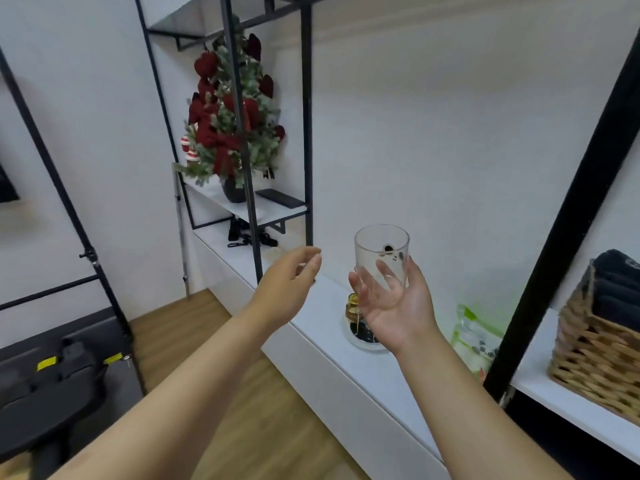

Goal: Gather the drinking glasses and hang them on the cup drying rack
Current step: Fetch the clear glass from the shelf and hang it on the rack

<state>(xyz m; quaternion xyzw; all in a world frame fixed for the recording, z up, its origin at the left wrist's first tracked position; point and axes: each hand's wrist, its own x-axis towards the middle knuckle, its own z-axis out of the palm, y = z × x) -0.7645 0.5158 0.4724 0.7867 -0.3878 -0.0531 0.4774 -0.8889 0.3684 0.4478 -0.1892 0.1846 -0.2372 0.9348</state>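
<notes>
A clear drinking glass [381, 249] stands upright in my right hand [394, 308], held from below with my fingers around its lower half, above the white ledge [322, 327]. My left hand [287, 285] reaches out over the ledge's left part with its fingers curved and apart. A faint clear shape [278, 254] shows just beyond its fingertips; I cannot tell whether it is another glass. No cup drying rack is in view.
Under my right hand a gold and black object [355, 315] sits on a round white dish. A green packet [474, 336] and a wicker basket [595, 355] lie to the right, past a thick black post [568, 216]. A small decorated tree [228, 116] stands on the shelf behind thin black posts. A dark case [52, 375] sits on the floor at left.
</notes>
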